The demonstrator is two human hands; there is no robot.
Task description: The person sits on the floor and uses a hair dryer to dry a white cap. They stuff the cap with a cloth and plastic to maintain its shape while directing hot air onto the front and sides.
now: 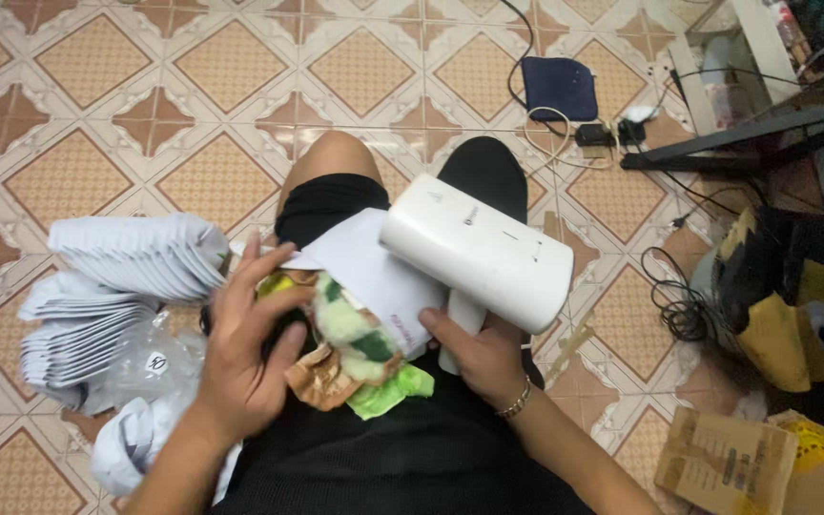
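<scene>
Soft goods and mailer held on the lap; white handheld device in the right hand.

The left hand [245,358] lies fingers spread on a soft green-and-cream fabric bundle [355,343], pressing it against a white mailer bag [364,262] at the lap's middle. Judged light, limp and compressible, the bundle is best taken whole; the bag looks slick. The right hand [484,358] is closed around the grip of the white handheld device [479,253], rigid and likely the heaviest item. Stacked white mailers [116,286] crowd the lap's left edge; cables [679,305] and cardboard [722,463] crowd the right. The tiled floor [145,105] ahead offers room.
</scene>
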